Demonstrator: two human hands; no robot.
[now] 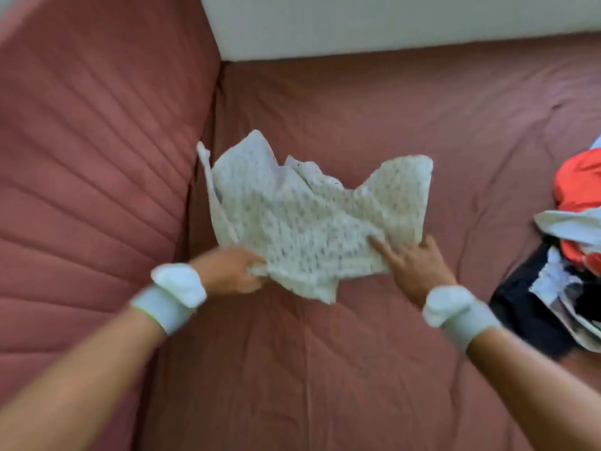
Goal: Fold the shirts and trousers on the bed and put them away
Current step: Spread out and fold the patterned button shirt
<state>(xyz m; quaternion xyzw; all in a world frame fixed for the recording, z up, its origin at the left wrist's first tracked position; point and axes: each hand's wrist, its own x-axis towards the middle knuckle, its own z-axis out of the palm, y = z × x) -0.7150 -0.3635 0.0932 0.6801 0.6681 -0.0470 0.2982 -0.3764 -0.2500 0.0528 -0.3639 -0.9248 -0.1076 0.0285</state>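
A small white garment with a fine dark speckled print (312,219) lies crumpled in the middle of the dusty-pink bed (357,353). My left hand (227,271) pinches its near left edge between closed fingers. At the near right edge, my right hand (413,268) grips the cloth with the forefinger stretched out flat on top of it. The far part of the garment is bunched and partly raised off the bed. Both wrists wear white bands. The picture is motion-blurred.
A heap of unfolded clothes sits at the right edge of the bed: an orange-red piece (579,187), a white one (572,226) and a black one (527,307). A padded pink headboard (97,157) rises on the left. A white wall (390,21) runs behind.
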